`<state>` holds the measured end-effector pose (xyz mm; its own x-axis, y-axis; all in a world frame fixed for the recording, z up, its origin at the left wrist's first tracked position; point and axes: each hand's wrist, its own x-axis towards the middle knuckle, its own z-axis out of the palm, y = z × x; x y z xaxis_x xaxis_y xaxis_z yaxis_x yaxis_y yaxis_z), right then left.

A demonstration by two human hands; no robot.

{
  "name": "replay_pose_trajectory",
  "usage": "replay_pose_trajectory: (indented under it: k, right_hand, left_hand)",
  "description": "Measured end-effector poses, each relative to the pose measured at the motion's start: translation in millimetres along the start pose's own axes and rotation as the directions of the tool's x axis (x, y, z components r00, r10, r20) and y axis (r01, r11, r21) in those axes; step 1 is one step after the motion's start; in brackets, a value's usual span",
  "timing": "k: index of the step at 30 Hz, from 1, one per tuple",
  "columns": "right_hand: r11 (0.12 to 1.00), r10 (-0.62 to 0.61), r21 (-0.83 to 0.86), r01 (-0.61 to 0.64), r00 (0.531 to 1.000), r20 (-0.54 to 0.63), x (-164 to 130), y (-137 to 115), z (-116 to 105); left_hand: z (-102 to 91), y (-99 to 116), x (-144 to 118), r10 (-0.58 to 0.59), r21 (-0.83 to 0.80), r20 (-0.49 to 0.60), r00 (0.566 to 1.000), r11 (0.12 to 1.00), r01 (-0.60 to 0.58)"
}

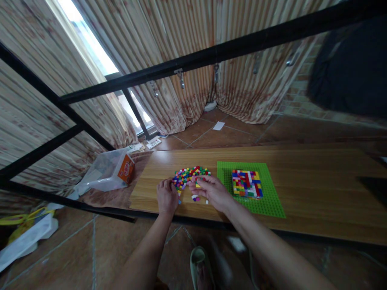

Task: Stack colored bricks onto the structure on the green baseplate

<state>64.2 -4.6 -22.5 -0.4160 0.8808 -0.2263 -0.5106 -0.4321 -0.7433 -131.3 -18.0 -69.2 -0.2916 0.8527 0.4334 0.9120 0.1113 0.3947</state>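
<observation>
The pile of small coloured bricks (190,176) lies on the wooden surface (302,189) directly ahead of both hands, spread wider across than deep, its long axis running left to right; the left hand (167,196) rests knuckles-up at the pile's near left edge, fingers curled down onto the bricks there, though whether it pinches one I cannot tell; the right hand (211,190) reaches in from the right with fingers drawn narrow over the pile's near right side, seemingly nipping a brick, and it sits nearer the pile's middle; a few stray bricks (196,198) lie between the two hands; just right of the pile lies a green baseplate (272,201) carrying a multicoloured block of stacked bricks (246,183); a clear tub (104,171) off the surface's left end bears an orange label (126,169), its writing too small to read.
</observation>
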Motion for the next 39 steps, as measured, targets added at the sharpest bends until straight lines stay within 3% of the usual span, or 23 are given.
replay_pose_trajectory:
  k: [9, 18, 30, 39]
  right_hand:
    - [0.996, -0.049, -0.085, 0.040, 0.992, -0.113, 1, 3, 0]
    - [0.996, 0.046, -0.068, -0.058, 0.986, -0.159, 10, 8, -7]
    - [0.997, 0.047, -0.062, -0.051, 0.997, -0.053, 9, 10, -13]
    - [0.998, 0.009, -0.069, -0.012, 0.999, -0.043, 6, 7, -8]
  left_hand:
    - [-0.4, 2, 0, -0.024, -0.015, -0.005, 1.000, 1.000, 0.024]
    - [-0.3, 4, 0, -0.052, -0.026, -0.022, 0.998, 0.998, 0.051]
    - [0.1, 4, -1, -0.038, -0.027, -0.013, 0.999, 0.999, 0.038]
    - [-1.2, 6, -1, -0.050, -0.026, -0.007, 0.999, 0.998, 0.050]
